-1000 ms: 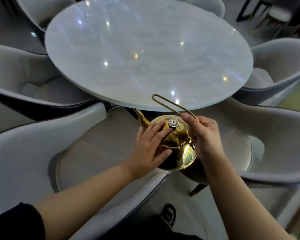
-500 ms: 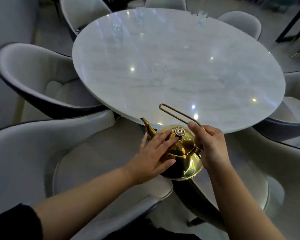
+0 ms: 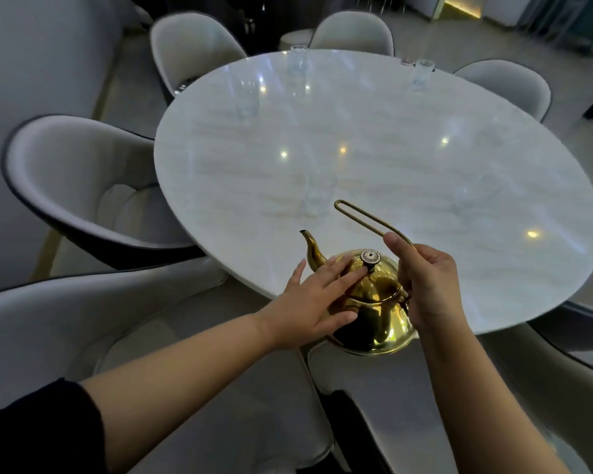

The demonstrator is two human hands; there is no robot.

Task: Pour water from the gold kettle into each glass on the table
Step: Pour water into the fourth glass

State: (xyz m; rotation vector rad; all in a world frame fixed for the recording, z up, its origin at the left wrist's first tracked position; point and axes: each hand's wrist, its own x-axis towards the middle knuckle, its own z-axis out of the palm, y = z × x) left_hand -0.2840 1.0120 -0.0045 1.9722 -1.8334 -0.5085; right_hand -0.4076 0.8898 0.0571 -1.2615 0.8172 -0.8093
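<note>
Two hands, one kettle: shiny gold metal kettle (image 3: 374,319) with a domed lid is held right at the near rim of the round white marble table (image 3: 425,172). Its body overlaps the edge in view.
Right hand (image 3: 425,285): curled round the thin looped wire handle (image 3: 360,215), thumb lying up along the wire.
Left hand (image 3: 317,302): flat, fingers straight, lying on the lid just beside the studded knob (image 3: 370,257). It grips nothing.
Spout (image 3: 310,246): curved, aims away over the tabletop, tip near the closest glass but apart from it.
Nearest clear glass (image 3: 314,196): upright, just past the spout, pretty hard to spot against the marble.
Other glasses: faint glass on the right (image 3: 466,198), glass at far left (image 3: 245,97), glass at the far rim (image 3: 298,59), glass at the far-right rim (image 3: 421,71). All stand well apart.
Open room: wide stretch of marble between the glasses, dotted with light reflections.
Edges: table rim curves away on both sides of the kettle.
In the way: grey padded chairs ring the table. Near-left chair (image 3: 48,330) sits under the left forearm, left chair (image 3: 83,179) is tucked against the rim, and near-right chair (image 3: 562,371) is close under the right side.
</note>
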